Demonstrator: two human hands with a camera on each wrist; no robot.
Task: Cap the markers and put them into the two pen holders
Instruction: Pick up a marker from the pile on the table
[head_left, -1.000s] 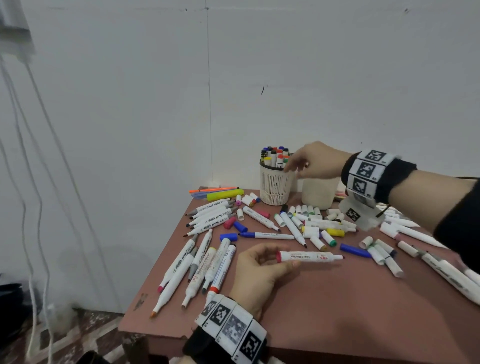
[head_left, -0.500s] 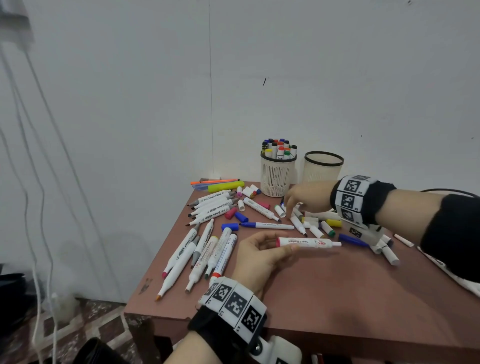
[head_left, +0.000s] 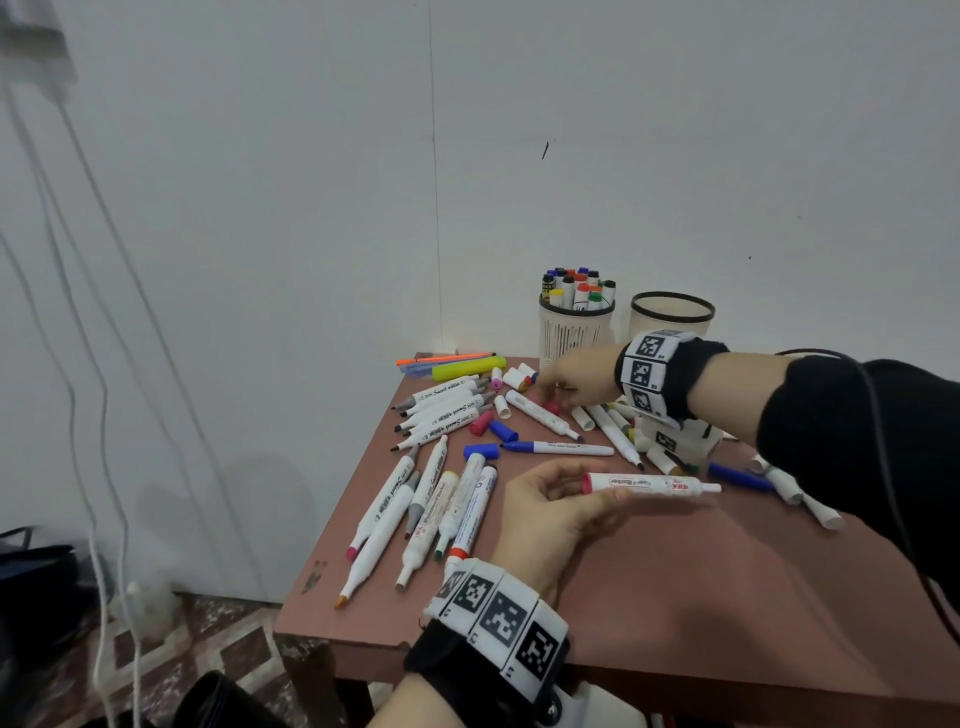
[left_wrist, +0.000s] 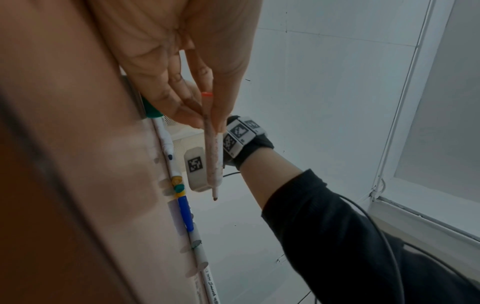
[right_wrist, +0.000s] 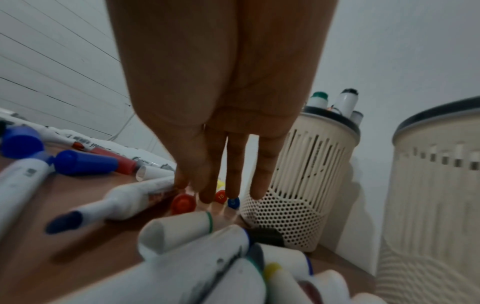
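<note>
Uncapped red marker (head_left: 652, 483) sits in the left hand (head_left: 545, 512), pinched near its red tail end between thumb and fingers, held level just above the table (head_left: 675, 587) with the bare tip pointing right. Right hand (head_left: 574, 376) is well apart from it, reaching across to the loose caps by the full pen holder (head_left: 575, 332); fingers (right_wrist: 233, 174) are straight and pointing down over a red cap (right_wrist: 183, 203), and I can't tell if they touch it; nothing gripped. Empty pen holder (head_left: 671, 317) stands just right of the full one, behind the right wrist. Risks: caps there are crowded (red, blue, yellow ends close together), so a wrong-colour or wrong-size grab is likely, which means a bad fit on the nib. Round caps could roll off when nudged. Right forearm is passing low over the marker pile, so it could sweep things off the edge. The exposed tip is close to the table, so a dip would leave ink. The tail-end pinch gives little leverage when the cap gets pushed on.
</note>
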